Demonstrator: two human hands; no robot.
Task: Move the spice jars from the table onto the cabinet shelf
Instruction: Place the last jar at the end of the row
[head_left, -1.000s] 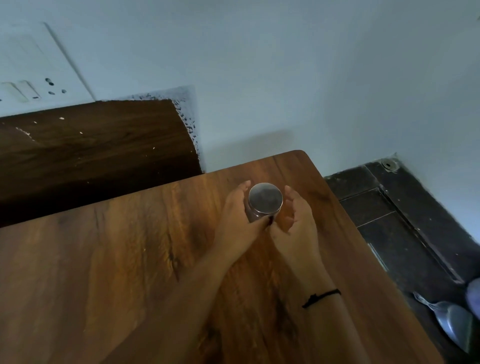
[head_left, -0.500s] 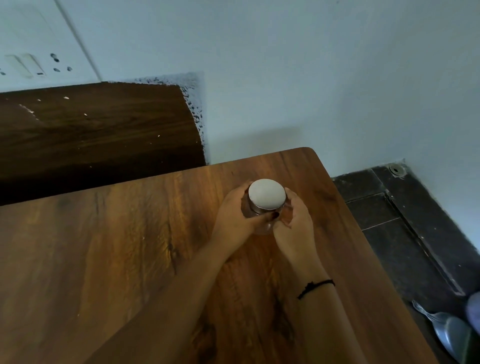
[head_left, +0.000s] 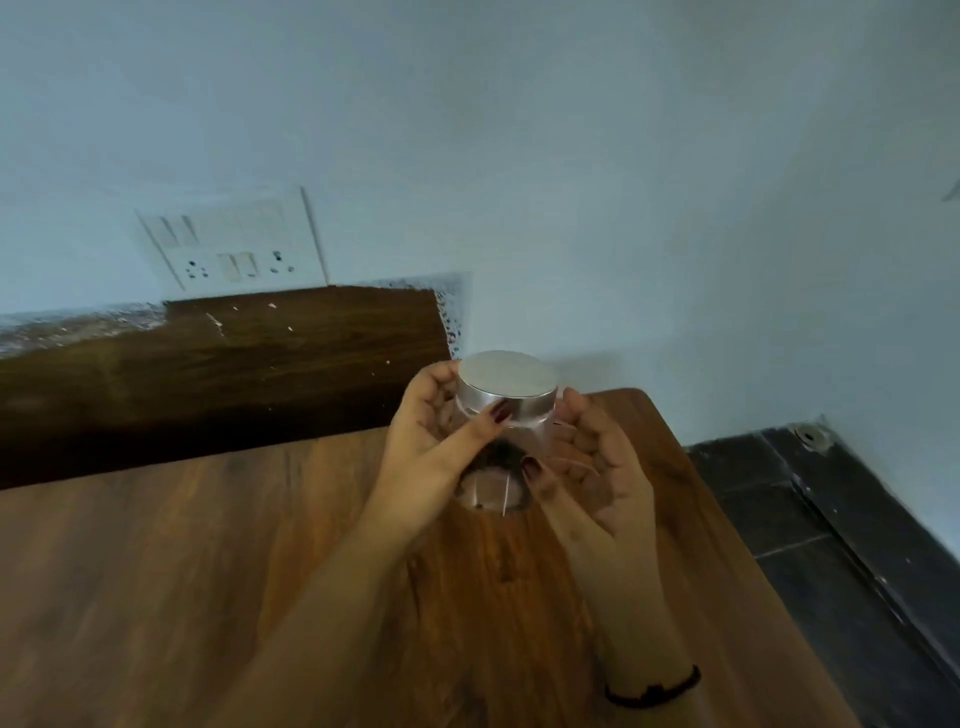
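The spice jar (head_left: 506, 400), on the table (head_left: 156, 571) a second ago, now hangs above its far right corner, clasped in our left hand (head_left: 431, 447) and right hand (head_left: 597, 467); the shelf carry can begin.

Jar (head_left: 506, 383) above table (head_left: 156, 571), wall (head_left: 623, 208) behind

Open surface (head_left: 156, 571) spreads left and toward the viewer. 1 dark wooden panel (head_left: 234, 364) stands behind its far edge, against the wall (head_left: 623, 182). Right of the surface, the floor (head_left: 857, 571) lies lower.
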